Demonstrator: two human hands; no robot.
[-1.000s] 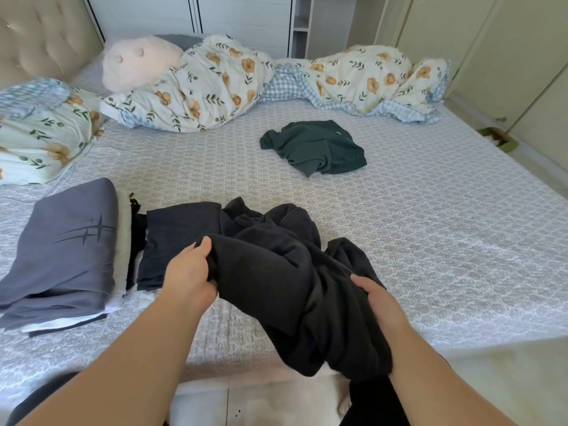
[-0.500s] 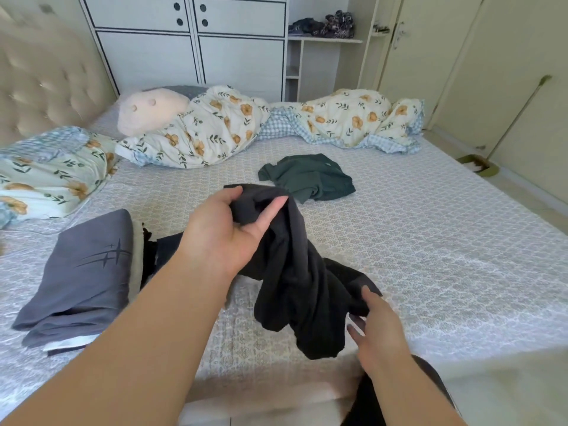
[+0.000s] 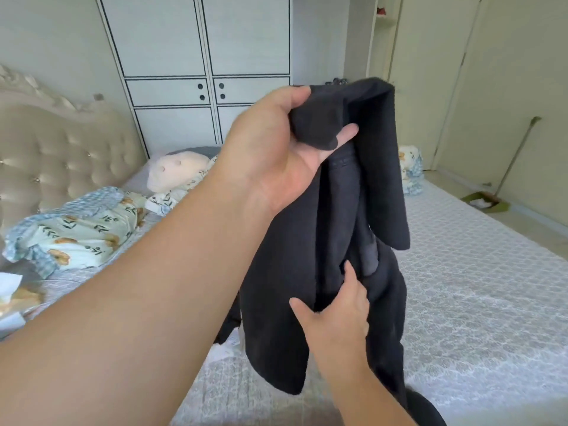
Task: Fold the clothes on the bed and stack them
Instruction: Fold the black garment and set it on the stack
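Floral quilt mostly behind black garment; pillow cut off at left edge.

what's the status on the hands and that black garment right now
Left hand grips the black garment up high. Right hand touches its lower folds, fingers straight. Garment hangs unfolded over the bed. Nothing in the way.
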